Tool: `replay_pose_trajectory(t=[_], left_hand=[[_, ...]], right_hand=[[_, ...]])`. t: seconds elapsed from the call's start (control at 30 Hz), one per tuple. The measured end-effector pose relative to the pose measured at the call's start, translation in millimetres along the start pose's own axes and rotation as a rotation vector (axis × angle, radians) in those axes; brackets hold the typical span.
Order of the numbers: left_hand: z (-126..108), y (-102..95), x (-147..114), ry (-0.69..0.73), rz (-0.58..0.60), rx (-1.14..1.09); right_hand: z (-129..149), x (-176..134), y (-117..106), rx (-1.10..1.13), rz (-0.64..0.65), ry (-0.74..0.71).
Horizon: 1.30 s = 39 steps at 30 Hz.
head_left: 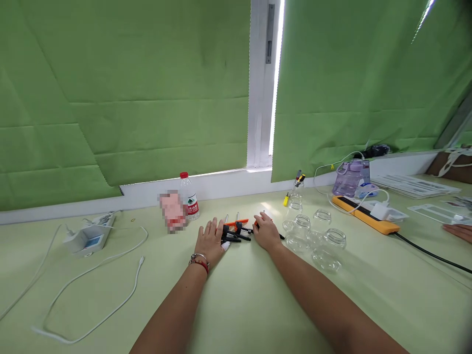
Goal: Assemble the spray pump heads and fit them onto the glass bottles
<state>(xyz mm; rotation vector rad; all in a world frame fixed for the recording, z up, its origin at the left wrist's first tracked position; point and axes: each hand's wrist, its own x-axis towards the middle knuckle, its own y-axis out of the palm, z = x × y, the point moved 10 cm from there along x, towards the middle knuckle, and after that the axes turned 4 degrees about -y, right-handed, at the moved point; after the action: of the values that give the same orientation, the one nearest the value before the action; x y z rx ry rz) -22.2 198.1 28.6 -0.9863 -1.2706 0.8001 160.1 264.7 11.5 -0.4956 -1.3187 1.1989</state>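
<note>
My left hand [211, 242] lies palm down on the table, fingers stretched out, against the left side of a small pile of black-and-orange clamps [239, 228] with thin metal rods. At the pile's right side, my right hand [267, 233] has its fingers curled over another black-and-orange piece, apparently a clamp of the same kind. A bit of orange shows by its fingertips and a black end sticks out past the palm; the rest is hidden. Several clear wide-mouthed jars [329, 250] stand right of my right hand. Screwdrivers with yellow handles [286, 199] lean in a jar behind them.
A red-capped water bottle [189, 196] and a blurred pink object [172, 211] stand behind my left hand. White cables [136, 282] and a power strip [90, 240] lie left. Rightward are an orange power strip [365, 215], a purple bottle [348, 178] and another person's hand [459, 232].
</note>
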Motion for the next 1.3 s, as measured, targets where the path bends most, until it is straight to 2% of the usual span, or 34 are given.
replay_pose_trajectory(t=[0.37, 0.67, 0.77, 0.83, 0.9, 0.97, 1.03, 1.1, 1.17, 1.3], left_hand=[[13, 9.4, -21, -0.104, 0.124, -0.014], [14, 0.4, -51, -0.160, 0.136, -0.092], [12, -4.4, -62, -0.159, 0.136, -0.143], [10, -9.6, -68, -0.143, 0.135, -0.185], [8, -15.6, -73, -0.120, 0.132, -0.233], [8, -20.9, -76, -0.101, 0.123, -0.281], [9, -23.5, -78, -0.093, 0.119, -0.329], [11, -22.6, -78, -0.089, 0.126, -0.378], [12, -19.8, -78, -0.082, 0.143, -0.428], [14, -16.5, -79, -0.071, 0.163, -0.525]], right_hand=[[1, -21, -13, 0.005, -0.035, -0.071], [13, -52, -36, 0.008, -0.076, -0.186], [25, -67, -54, 0.011, -0.086, -0.255], [33, -78, -75, 0.013, -0.123, -0.315], [35, -92, -114, 0.001, -0.312, -0.365], [20, -108, -154, -0.011, -0.500, -0.315], [-10, -125, -186, -0.008, -0.657, -0.186], [-47, -140, -201, 0.015, -0.704, -0.012], [-84, -149, -196, 0.066, -0.614, 0.154], [-151, -166, -148, 0.218, -0.274, 0.534]])
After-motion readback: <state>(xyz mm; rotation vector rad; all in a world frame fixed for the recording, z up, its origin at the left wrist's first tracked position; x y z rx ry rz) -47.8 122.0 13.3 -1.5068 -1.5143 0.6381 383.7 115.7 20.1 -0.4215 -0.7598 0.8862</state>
